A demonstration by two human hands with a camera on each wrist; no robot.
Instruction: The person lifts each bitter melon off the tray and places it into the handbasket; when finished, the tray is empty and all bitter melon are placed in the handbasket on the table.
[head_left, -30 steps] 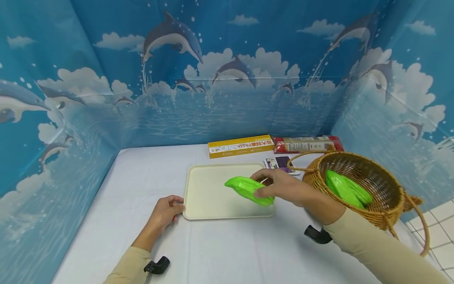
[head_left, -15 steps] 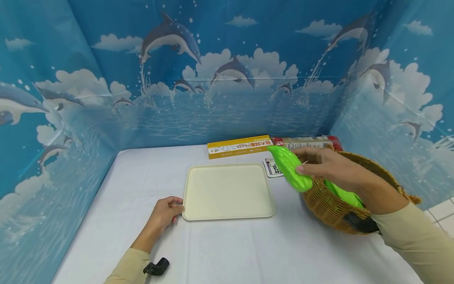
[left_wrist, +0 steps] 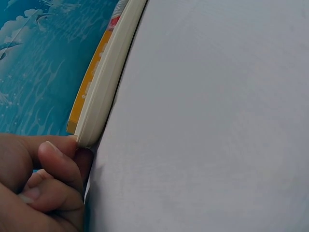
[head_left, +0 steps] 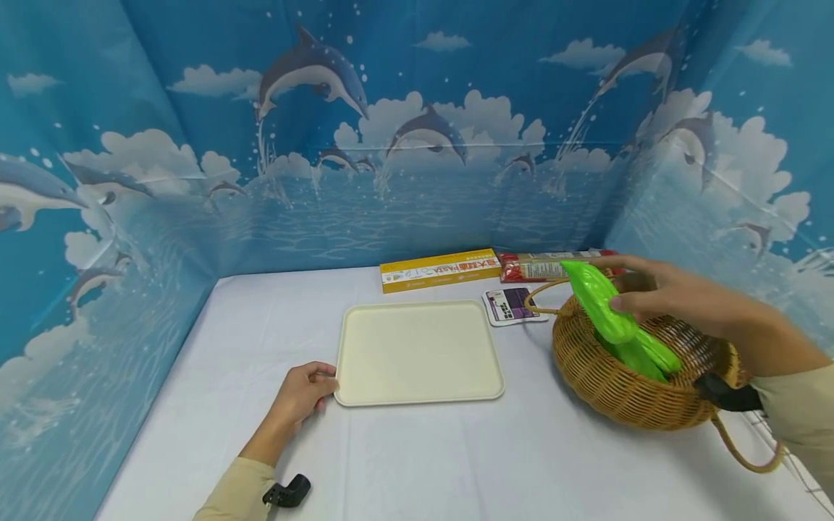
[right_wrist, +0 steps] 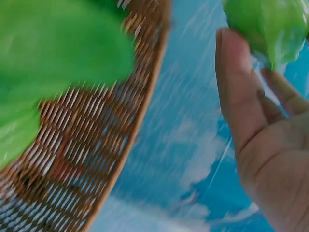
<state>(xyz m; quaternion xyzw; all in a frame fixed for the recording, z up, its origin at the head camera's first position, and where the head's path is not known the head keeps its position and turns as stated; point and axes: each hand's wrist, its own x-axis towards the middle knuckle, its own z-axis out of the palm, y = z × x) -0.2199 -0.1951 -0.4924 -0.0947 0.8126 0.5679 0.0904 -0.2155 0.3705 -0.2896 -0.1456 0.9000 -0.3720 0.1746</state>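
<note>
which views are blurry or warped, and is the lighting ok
Head view: evenly lit, soft shadows, sharp, but wide-angle bending at the edges; the right hand holding the green vegetable is slightly soft. Right wrist view: the wicker basket and green shapes are blurred. Left wrist view: the tray edge is clear, with shadow under the left hand.

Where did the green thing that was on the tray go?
The right hand lifted the green bitter gourd off the cream tray, carried it to the right and now holds it over the wicker basket, above the green one already inside. The left hand stayed gripping the tray's corner; the tray and the packets behind did not move.
</note>
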